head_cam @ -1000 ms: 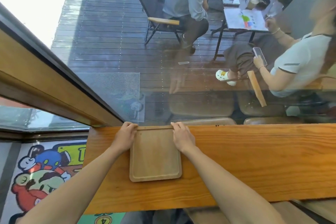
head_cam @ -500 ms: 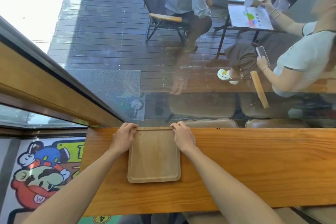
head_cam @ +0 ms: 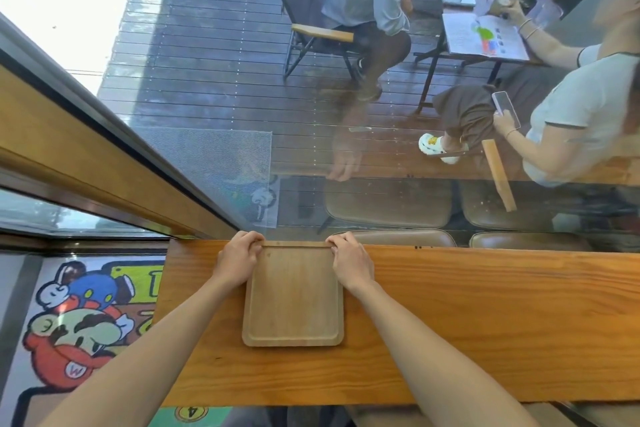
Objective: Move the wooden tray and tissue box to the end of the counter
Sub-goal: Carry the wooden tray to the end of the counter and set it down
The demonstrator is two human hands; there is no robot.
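A rectangular wooden tray with a raised rim lies flat on the long wooden counter, close to the counter's left end. My left hand grips the tray's far left corner. My right hand grips its far right corner. The tray's far edge sits against the window glass. No tissue box is in view.
The counter's left end lies just beyond my left hand, with a cartoon floor mat below it. A window pane rises right behind the counter. Outside, two people sit at a table, with brown stools below the glass.
The tray and both hands have stayed in nearly the same spot on the counter; only my view has shifted slightly downward.
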